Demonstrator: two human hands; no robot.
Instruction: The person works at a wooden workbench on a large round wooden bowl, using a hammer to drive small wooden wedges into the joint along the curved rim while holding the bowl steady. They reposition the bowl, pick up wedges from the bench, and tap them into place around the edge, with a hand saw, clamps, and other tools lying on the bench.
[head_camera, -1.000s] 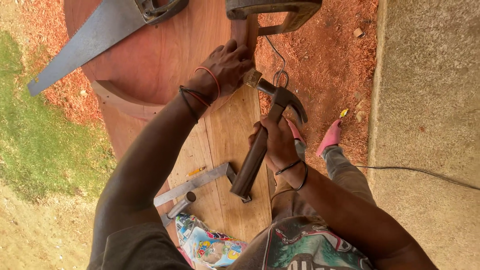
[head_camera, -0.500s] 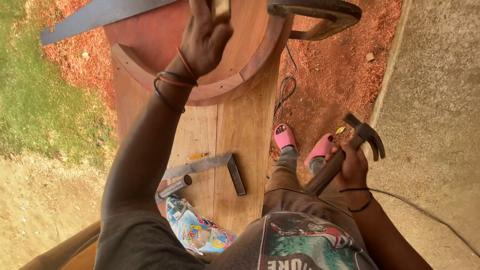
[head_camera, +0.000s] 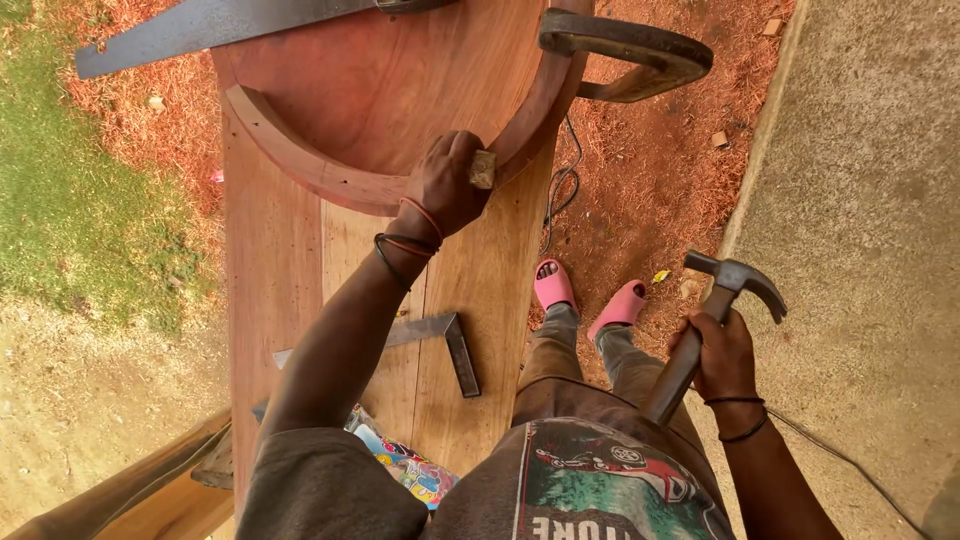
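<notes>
Left hand was pressed on the curved wooden rail at its low point, fingers curled tight around a small tan block – rough, squarish, mostly covered by the grip. The rail was smooth reddish hardwood, a half-ring arc sitting on the plank worktop, open side facing away from the person.

Right hand hung off to the side of the worktop, well apart from the rail, fingers wrapped shut around a claw hammer. Hammer's long axis ran diagonally – steel head up and away from the body, wooden handle down toward the waist; the handle's lower end was hidden behind the shirt.

Flat steel square lay on the planks near the left forearm, one leg partly covered by it. Saw blade crossed the top edge, its handle cut off by the frame. Dark curved metal piece overhung the worktop's far corner; what it was stayed unclear. Pink sandals stood on red sawdust below.
</notes>
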